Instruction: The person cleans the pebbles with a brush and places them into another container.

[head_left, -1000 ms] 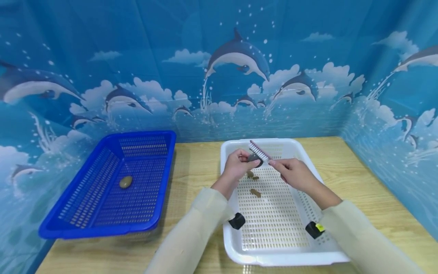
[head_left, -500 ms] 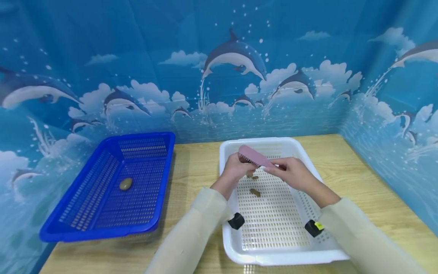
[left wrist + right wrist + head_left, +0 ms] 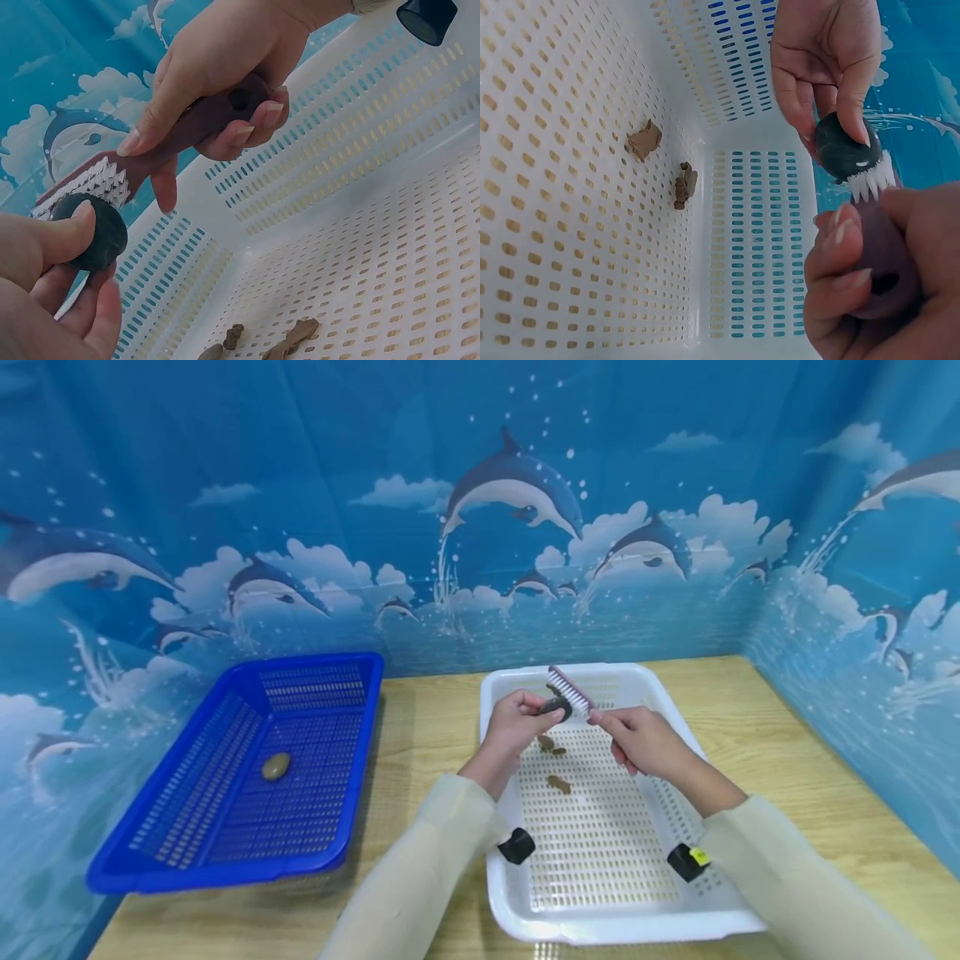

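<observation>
Over the far part of the white basket (image 3: 517, 893), my left hand (image 3: 513, 727) pinches a dark, smooth stone (image 3: 101, 234) between thumb and fingers. My right hand (image 3: 645, 742) grips the handle of a mauve brush (image 3: 191, 129) with white bristles (image 3: 871, 180). In both wrist views the bristles touch the stone's edge. Brown clay-like lumps (image 3: 558, 783) lie on the basket floor below the hands; more small pieces (image 3: 684, 186) sit near its far wall.
To the left stands a blue basket (image 3: 225, 877) with one tan stone (image 3: 276, 766) on its floor. Both baskets rest on a wooden table (image 3: 420, 727). A dolphin-print curtain (image 3: 420, 527) closes off the back and sides.
Half a second ago the brush lay over the stone with its mauve back up. Now it is turned on its side, bristles showing, and the dark stone is visible again in my left hand.
</observation>
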A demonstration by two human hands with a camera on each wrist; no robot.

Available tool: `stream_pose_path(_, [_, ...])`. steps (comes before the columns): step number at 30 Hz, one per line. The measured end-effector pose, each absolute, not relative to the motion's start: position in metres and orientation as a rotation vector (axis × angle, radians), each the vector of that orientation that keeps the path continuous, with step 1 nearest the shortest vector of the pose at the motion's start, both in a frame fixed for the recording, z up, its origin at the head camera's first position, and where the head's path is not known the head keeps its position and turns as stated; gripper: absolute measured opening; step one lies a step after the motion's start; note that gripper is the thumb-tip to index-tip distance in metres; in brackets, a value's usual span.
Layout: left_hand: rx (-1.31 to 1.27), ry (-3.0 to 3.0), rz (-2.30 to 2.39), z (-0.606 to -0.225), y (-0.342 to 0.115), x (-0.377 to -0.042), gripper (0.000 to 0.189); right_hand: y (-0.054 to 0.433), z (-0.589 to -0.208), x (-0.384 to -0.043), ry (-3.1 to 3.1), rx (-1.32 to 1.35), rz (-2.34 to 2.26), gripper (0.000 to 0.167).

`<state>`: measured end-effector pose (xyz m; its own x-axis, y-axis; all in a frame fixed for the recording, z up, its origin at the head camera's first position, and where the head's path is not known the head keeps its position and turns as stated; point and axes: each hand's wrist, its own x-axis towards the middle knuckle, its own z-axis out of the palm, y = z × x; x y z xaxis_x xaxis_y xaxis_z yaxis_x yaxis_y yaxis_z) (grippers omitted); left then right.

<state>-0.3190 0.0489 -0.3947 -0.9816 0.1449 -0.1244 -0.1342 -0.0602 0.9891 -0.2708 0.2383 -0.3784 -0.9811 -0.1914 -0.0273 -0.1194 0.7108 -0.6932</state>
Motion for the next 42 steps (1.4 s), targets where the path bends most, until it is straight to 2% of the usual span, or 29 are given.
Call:
stream_pose_path(7, [0.009,2.008,2.163,-0.394,0.045,-0.318,0.025,0.235,-0.375,-0.269,2.753,-0.229,-1.118,0.058])
stream_pose_path(27, [-0.119,1.891,2.206,-0.396,0.052,-0.315,0.02,0.232,-0.376,-0.263,2.226,-0.183,-1.456,0.037])
stream_pose_path(42, [-0.102,1.707,2.196,-0.37,0.049,-0.293,0.026,0.229,-0.362,-0.261,2.004,-0.008,-1.753,0.036])
